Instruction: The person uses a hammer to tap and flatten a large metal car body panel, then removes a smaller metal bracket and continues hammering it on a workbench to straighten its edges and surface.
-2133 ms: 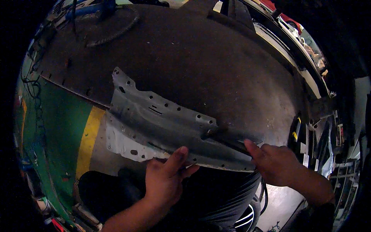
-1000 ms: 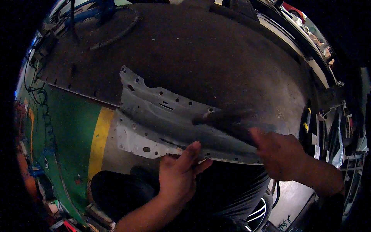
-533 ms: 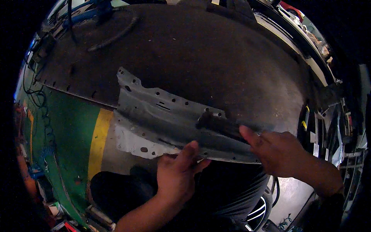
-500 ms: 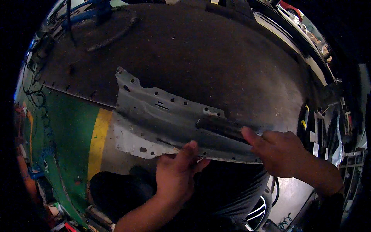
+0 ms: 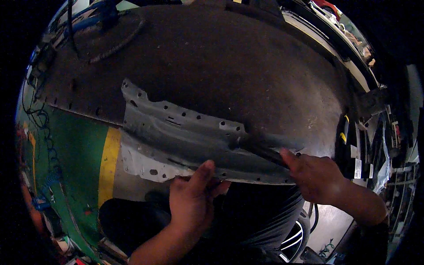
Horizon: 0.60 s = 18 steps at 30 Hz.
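Note:
A long grey sheet-metal panel point(image 5: 150, 119) with holes along both edges and a trough down its middle lies across the near edge of the dark work surface. My left hand point(image 5: 194, 190) grips the panel's near edge, thumb on top and fingers underneath. My right hand point(image 5: 316, 176) is closed around a dark, bar-shaped tool point(image 5: 267, 152). Its far end is over the trough, right of the panel's middle; blur there hides the end's shape, and I cannot tell whether it touches the metal.
The brown-black table point(image 5: 185, 57) stretches beyond the panel. A blue clamp-like frame point(image 5: 95, 17) stands at the far left. Green floor with a yellow stripe point(image 5: 108, 163) shows at left. Near my legs is a wheel point(image 5: 293, 240). A coiled hose point(image 5: 44, 119) hangs at far left.
The panel and both hands appear shifted slightly left in view, along with the whole scene. The tool's far end has moved a little right relative to the panel, and its tilt has steepened.

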Each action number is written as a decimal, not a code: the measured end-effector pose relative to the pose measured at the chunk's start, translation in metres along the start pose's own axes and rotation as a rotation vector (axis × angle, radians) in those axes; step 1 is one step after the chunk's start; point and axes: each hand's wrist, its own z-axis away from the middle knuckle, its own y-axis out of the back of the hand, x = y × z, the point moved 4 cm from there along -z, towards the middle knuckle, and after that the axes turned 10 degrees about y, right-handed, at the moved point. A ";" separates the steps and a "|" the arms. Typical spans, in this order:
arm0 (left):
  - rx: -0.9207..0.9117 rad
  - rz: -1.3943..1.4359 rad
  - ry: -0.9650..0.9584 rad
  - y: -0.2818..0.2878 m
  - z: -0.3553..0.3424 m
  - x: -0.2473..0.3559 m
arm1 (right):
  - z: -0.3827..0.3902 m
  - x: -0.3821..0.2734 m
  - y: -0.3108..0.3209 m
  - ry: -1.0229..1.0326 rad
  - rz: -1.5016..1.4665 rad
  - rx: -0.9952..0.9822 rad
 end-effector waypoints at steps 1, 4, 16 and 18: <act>0.005 0.006 0.001 0.001 0.000 0.001 | -0.003 0.002 -0.002 -0.052 -0.021 -0.071; 0.036 0.024 -0.017 0.001 0.004 0.004 | 0.001 -0.003 0.011 0.032 -0.024 -0.063; 0.025 0.031 0.005 0.006 0.004 0.007 | 0.013 0.000 0.015 -0.010 -0.004 0.042; 0.038 0.010 -0.001 0.004 0.002 0.005 | 0.014 0.008 0.000 -0.035 0.028 -0.055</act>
